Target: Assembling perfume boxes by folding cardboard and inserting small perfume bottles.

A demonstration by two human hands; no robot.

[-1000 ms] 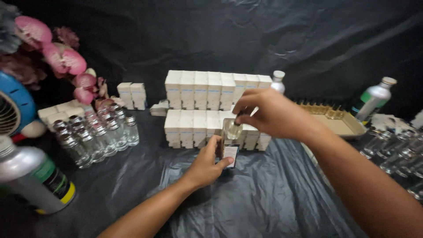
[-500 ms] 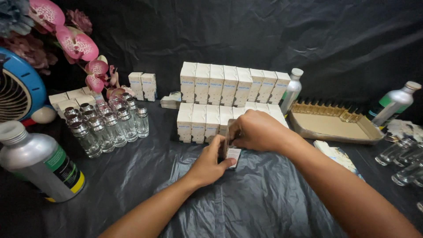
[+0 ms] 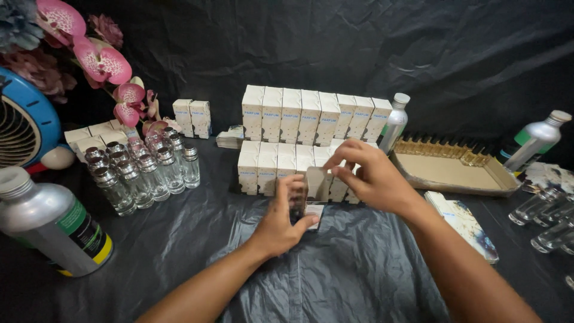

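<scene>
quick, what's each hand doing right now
Left hand: closed around a small cream cardboard box standing on the black sheet.
Right hand: fingertips pinching that box's open top flap.

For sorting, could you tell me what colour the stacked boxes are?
Cream-white boxes; head view.

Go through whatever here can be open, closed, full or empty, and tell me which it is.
Small box: upright, top flap open, in the left hand.
Right hand: pinching that flap.
Stacked boxes: closed.
Small glass bottles: capped, look empty.
Cardboard tray: mostly empty.
Large metal bottle: capped.
</scene>
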